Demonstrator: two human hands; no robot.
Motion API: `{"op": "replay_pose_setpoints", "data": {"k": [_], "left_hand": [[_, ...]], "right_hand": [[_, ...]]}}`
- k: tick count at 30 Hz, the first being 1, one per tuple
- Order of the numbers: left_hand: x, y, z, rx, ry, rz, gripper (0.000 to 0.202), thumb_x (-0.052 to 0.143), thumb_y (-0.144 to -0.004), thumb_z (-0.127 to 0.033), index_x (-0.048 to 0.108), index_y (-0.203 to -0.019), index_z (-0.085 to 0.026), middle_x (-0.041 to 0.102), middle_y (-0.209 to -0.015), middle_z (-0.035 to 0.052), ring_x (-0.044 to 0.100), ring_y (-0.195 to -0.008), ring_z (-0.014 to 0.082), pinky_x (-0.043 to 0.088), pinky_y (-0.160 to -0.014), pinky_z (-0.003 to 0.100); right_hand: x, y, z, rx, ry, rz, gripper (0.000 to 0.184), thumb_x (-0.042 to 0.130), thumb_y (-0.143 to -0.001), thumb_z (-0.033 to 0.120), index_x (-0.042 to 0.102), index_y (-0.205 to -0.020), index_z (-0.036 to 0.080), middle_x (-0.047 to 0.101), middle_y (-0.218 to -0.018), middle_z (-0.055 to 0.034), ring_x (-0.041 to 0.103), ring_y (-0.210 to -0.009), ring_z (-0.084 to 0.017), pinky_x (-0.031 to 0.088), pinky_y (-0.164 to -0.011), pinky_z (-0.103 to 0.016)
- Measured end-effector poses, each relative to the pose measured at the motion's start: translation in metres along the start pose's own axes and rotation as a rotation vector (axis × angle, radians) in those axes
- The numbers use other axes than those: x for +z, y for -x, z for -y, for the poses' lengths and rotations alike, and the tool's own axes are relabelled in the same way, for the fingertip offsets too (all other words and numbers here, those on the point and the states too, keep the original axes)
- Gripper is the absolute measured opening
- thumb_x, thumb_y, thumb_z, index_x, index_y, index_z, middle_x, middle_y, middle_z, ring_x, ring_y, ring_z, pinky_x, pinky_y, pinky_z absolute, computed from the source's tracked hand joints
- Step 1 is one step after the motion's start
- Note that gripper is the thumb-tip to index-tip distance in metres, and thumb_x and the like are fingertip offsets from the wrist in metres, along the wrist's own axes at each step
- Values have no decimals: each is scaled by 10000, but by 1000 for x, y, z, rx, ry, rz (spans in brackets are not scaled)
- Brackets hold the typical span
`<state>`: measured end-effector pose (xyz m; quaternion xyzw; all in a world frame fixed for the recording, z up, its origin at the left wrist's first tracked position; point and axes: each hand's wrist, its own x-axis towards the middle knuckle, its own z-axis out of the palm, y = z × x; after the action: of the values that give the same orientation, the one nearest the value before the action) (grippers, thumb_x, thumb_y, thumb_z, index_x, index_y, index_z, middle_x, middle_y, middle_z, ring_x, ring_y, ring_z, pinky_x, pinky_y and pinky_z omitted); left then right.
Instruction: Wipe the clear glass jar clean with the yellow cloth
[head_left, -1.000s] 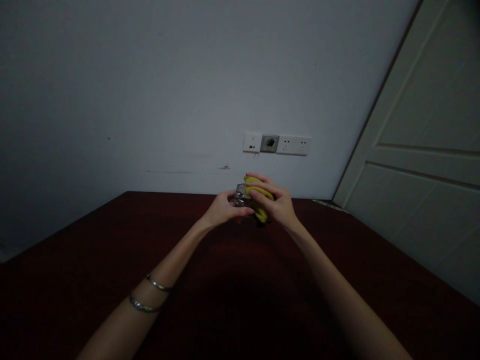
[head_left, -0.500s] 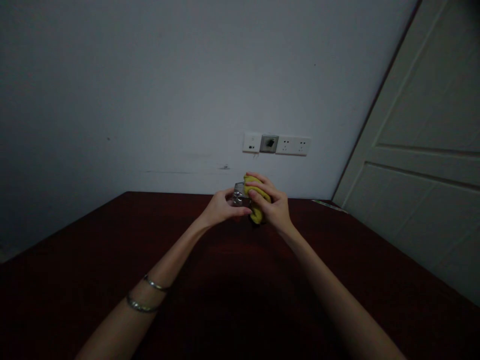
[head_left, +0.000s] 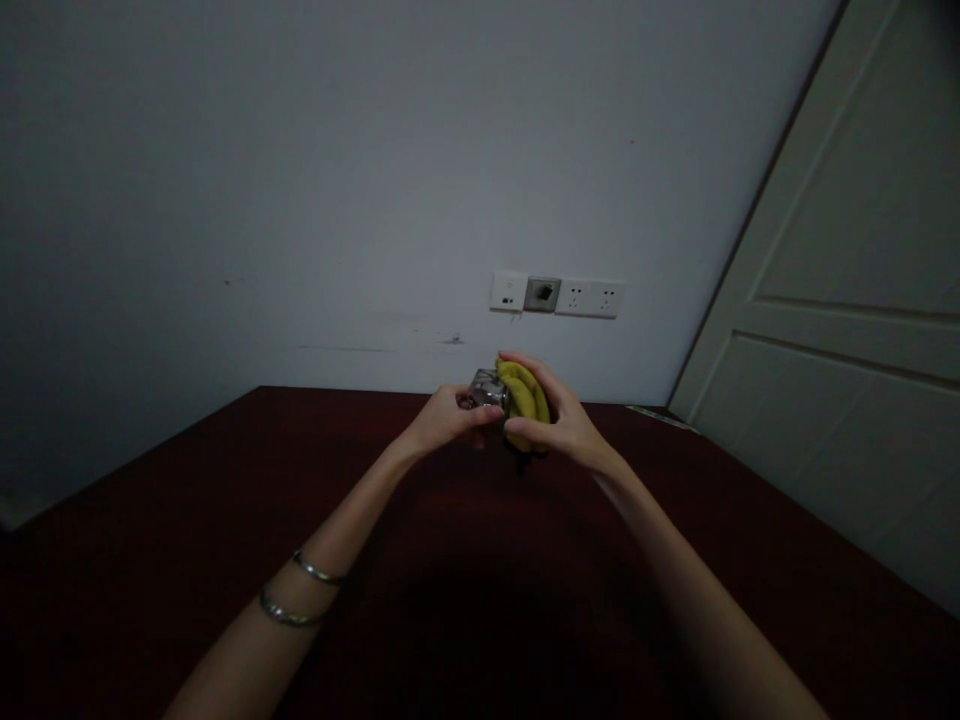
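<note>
My left hand (head_left: 444, 420) is closed around a clear, faceted glass (head_left: 487, 388), which looks like a small tumbler. Its lower part is hidden behind the thumb and fingers. A folded yellow cloth (head_left: 527, 398) sits in my right hand (head_left: 574, 428), with the fingers curled over its top and the thumb along its near side. The cloth presses against the right end of the glass. Both hands are held together above the far part of the dark red table (head_left: 337, 450). Something dark shows just below the cloth, too dim to make out.
A pale wall (head_left: 300, 180) rises behind the table, with a row of sockets (head_left: 589, 297) above its far edge. At the right stands a panelled white door (head_left: 847, 420). A thin flat strip (head_left: 664, 418) lies near the far right corner.
My right hand has opened its grip a little, the thumb moving lower on the cloth. The glass and cloth have turned slightly and sit a bit lower and to the right.
</note>
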<state>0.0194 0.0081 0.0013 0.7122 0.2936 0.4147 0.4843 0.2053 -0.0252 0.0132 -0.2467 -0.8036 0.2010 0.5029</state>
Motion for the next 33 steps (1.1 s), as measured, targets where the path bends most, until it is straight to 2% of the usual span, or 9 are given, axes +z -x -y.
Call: {"op": "replay_pose_setpoints", "data": {"k": [5, 10, 14, 17, 19, 22, 25, 28, 33], "left_hand": [[-2, -3, 3, -27, -13, -15, 573, 687, -587, -656, 631, -723, -102, 618, -600, 40, 561, -500, 112, 476, -485, 228], [-3, -4, 9, -54, 22, 16, 607, 671, -596, -683, 623, -726, -92, 612, -597, 46, 567, -492, 112, 489, -495, 230], [-7, -5, 19, -51, 142, 73, 789, 634, -563, -753, 588, -1008, -103, 643, -687, 58, 607, -525, 131, 516, -526, 245], [-10, -4, 23, -42, 117, 74, 924, 700, -601, -647, 391, -1314, -147, 652, -719, 41, 629, -552, 144, 514, -541, 251], [-9, -3, 22, -14, 56, 41, 977, 786, -587, -490, 313, -1379, -166, 666, -797, 53, 634, -596, 146, 496, -538, 236], [-4, -1, 16, 86, 12, -16, 896, 824, -552, -322, 396, -1325, -176, 648, -1054, 116, 643, -774, 171, 501, -607, 241], [0, -1, 12, 130, -29, -41, 680, 815, -556, -265, 520, -1155, -137, 630, -1113, 132, 628, -913, 206, 515, -737, 291], [0, -2, 14, 95, -7, -62, 634, 818, -536, -239, 525, -1087, -129, 647, -1054, 112, 630, -893, 199, 517, -738, 300], [0, -3, 18, 13, 98, -87, 693, 819, -514, -238, 489, -1114, -138, 653, -945, 65, 617, -709, 142, 505, -587, 252]], "right_hand": [[11, 0, -5, -149, 293, -26, 902, 797, -609, 411, 329, -1371, 299, 369, -1393, -105, 348, -1326, -289, 275, -1119, -500], [19, -1, -14, -180, 314, -108, 834, 787, -629, 364, 357, -1337, 271, 408, -1342, -118, 392, -1287, -273, 313, -1100, -493], [21, -2, -19, -88, 203, -197, 793, 797, -607, 344, 408, -1295, 271, 464, -1302, -97, 465, -1223, -261, 362, -1069, -478], [25, -4, -23, 57, 53, -302, 781, 803, -580, 370, 443, -1261, 241, 522, -1253, -96, 528, -1156, -253, 408, -1035, -458], [29, -7, -25, 167, -41, -357, 767, 799, -569, 396, 465, -1236, 221, 572, -1196, -98, 576, -1088, -249, 450, -993, -450], [33, -11, -27, 294, -139, -387, 752, 792, -557, 410, 484, -1214, 212, 618, -1141, -98, 624, -1000, -243, 500, -927, -438], [34, -12, -28, 355, -184, -357, 771, 797, -542, 399, 485, -1217, 194, 619, -1161, -120, 628, -1012, -251, 513, -912, -420], [35, -12, -27, 365, -190, -316, 790, 789, -554, 409, 467, -1238, 180, 599, -1202, -138, 614, -1053, -254, 503, -929, -412], [36, -10, -23, 317, -196, -279, 789, 777, -582, 423, 437, -1256, 193, 567, -1246, -136, 592, -1091, -243, 481, -963, -394]]}}
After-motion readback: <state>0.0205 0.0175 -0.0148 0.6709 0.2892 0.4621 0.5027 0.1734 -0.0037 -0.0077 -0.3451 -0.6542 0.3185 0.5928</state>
